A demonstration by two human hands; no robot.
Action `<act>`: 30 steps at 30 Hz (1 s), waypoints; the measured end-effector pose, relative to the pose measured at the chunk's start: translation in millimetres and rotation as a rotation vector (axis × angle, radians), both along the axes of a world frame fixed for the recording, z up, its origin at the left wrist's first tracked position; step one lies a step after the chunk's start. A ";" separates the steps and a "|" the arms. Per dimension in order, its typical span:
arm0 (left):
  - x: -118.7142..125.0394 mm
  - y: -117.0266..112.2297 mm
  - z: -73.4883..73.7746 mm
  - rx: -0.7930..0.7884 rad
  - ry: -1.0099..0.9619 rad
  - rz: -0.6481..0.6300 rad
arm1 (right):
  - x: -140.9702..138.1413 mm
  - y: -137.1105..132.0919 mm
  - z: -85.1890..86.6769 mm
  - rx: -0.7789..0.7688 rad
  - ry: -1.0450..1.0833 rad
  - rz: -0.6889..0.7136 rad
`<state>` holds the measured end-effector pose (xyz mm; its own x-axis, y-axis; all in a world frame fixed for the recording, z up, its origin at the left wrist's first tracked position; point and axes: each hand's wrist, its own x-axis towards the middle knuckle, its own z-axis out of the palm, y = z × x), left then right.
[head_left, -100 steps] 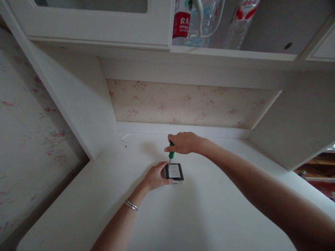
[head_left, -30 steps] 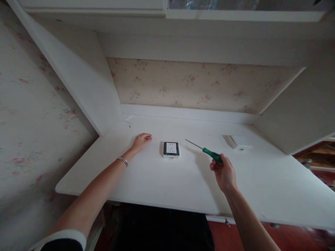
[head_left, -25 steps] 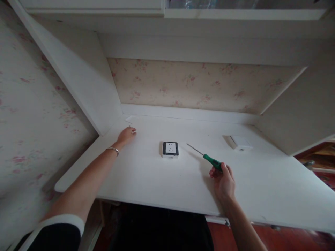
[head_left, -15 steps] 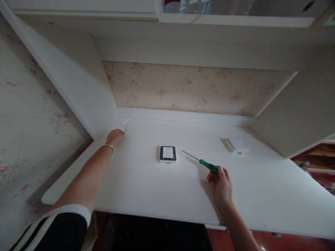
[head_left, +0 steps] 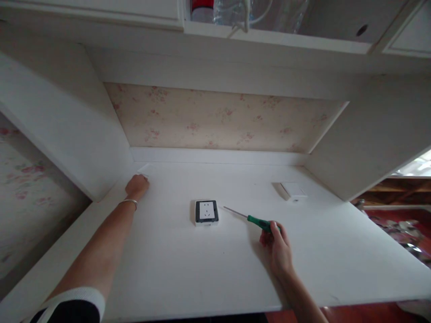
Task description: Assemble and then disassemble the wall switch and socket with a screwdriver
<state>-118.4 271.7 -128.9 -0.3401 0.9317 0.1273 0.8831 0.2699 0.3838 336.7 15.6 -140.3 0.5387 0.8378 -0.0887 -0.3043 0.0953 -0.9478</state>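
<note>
My right hand (head_left: 279,246) is closed round the green handle of a screwdriver (head_left: 257,222). Its thin metal shaft points left, and the tip stops just short of a wall socket (head_left: 206,211) with a dark frame on a white box. That socket lies face up on the white desk. Far to the left, my left hand (head_left: 137,186) rests low over the desktop near the back corner, a bracelet at its wrist. Its fingers are curled closed, and whatever they hold is hidden. Just beyond them lies a flat white piece (head_left: 145,169), partly covered by the hand.
A second white box (head_left: 293,191) sits on the desk (head_left: 175,269) at the back right, a dark opening in its front side. Side panels (head_left: 353,121) bound the desk left and right. Overhead, a shelf (head_left: 279,42) holds clear plastic items and a white cord.
The camera view has tilted and shifted, so everything sits further left and lower. My left fingers have curled over the spot where a small dark bit showed. My right hand still holds the screwdriver.
</note>
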 end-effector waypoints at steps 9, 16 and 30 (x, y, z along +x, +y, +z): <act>39.3 -35.3 -4.4 0.158 -0.184 -0.088 | 0.1 -1.5 0.8 0.032 -0.011 0.000; 110.6 -105.3 -15.2 0.265 -0.579 -0.251 | 0.3 -3.3 1.0 0.041 -0.004 0.003; 177.4 -162.4 -0.6 0.236 -1.000 -0.460 | -2.9 -6.4 -1.4 0.044 -0.026 0.011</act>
<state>59.0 109.2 -129.5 -0.0183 0.9835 0.1800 0.1463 -0.1755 0.9735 333.8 9.2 -141.7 0.5308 0.8467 -0.0376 -0.2809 0.1339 -0.9503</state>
